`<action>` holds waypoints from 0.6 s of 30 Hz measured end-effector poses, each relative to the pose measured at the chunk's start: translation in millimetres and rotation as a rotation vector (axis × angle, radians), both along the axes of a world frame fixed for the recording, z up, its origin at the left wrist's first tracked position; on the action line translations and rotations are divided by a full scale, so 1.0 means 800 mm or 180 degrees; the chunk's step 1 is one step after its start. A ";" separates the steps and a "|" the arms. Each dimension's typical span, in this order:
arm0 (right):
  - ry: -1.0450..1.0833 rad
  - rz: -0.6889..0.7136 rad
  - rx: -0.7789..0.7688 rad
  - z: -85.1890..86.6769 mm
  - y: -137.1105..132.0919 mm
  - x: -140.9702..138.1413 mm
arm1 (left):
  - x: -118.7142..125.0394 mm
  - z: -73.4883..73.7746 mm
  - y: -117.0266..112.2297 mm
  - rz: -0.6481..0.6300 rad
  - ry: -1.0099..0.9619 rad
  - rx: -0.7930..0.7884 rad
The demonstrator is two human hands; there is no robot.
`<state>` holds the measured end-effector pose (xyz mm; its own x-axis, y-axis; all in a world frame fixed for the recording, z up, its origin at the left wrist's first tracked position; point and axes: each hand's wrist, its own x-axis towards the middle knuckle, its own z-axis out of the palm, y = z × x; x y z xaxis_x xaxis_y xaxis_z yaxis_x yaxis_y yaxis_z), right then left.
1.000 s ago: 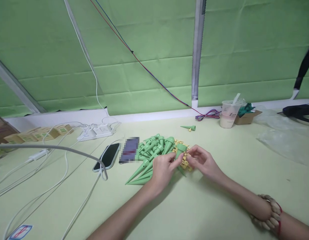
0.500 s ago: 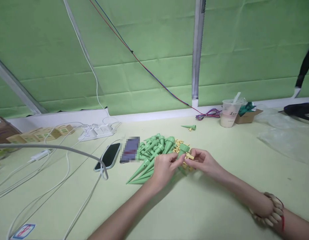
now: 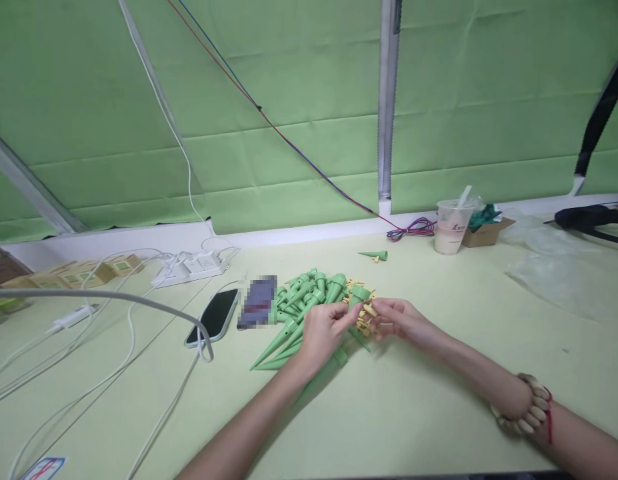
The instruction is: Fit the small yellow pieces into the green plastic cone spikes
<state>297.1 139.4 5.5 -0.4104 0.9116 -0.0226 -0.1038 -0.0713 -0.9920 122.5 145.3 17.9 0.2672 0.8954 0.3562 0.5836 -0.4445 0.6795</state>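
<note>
My left hand [image 3: 325, 332] is closed around a green plastic watering spike [image 3: 359, 293], its wide collar up and its pointed end sloping down past my fingers. Between the fingertips of my right hand [image 3: 396, 316] is a small yellow valve [image 3: 369, 310], held against the spike's side near the collar. Whether the valve sits in the spike I cannot tell. Left of and behind my left hand lies a pile of green spikes [image 3: 303, 293]. Small yellow valves [image 3: 363, 327] are heaped behind and under my hands, partly hidden by them.
One spike with a yellow valve [image 3: 373, 255] lies apart at the back. Two phones, one black-screened [image 3: 219, 317] and one blurred [image 3: 257, 302], lie left of the pile. White cables [image 3: 131, 327] cross the left side. A drink cup [image 3: 451, 227] and plastic bag [image 3: 549, 280] are at right.
The view has shifted slightly. My right fingertips have closed in on the yellow valve and the spike's side. Another green spike now shows beneath my left wrist.
</note>
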 end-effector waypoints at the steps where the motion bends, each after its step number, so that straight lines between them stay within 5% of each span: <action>1: 0.0174 0.0131 -0.0166 0.001 0.000 -0.001 | -0.001 -0.001 0.000 -0.0008 0.0033 0.0053; 4: 0.0315 0.0092 -0.0300 -0.001 0.000 -0.001 | -0.002 -0.002 0.000 0.0024 0.0118 0.0165; 6: 0.0063 -0.0190 0.0031 -0.004 0.000 -0.001 | -0.001 -0.003 0.000 0.0059 0.0146 0.0118; 8: -0.0332 -0.0662 0.0829 -0.008 0.000 -0.001 | 0.001 -0.003 -0.001 -0.0009 0.0088 -0.0111; 12: -0.0960 -0.1314 0.3262 -0.011 -0.003 0.000 | 0.004 -0.003 -0.001 -0.0281 -0.0219 -0.0524; 14: -0.1098 -0.1367 0.3840 -0.011 -0.003 0.001 | 0.005 -0.004 -0.001 -0.0328 -0.0315 -0.0559; 16: -0.1080 -0.1235 0.3480 -0.010 -0.003 0.002 | 0.004 -0.004 0.000 -0.0309 -0.0354 -0.0530; 18: -0.0937 -0.1052 0.2466 -0.009 -0.003 0.002 | 0.003 -0.004 0.001 -0.0257 -0.0389 -0.0475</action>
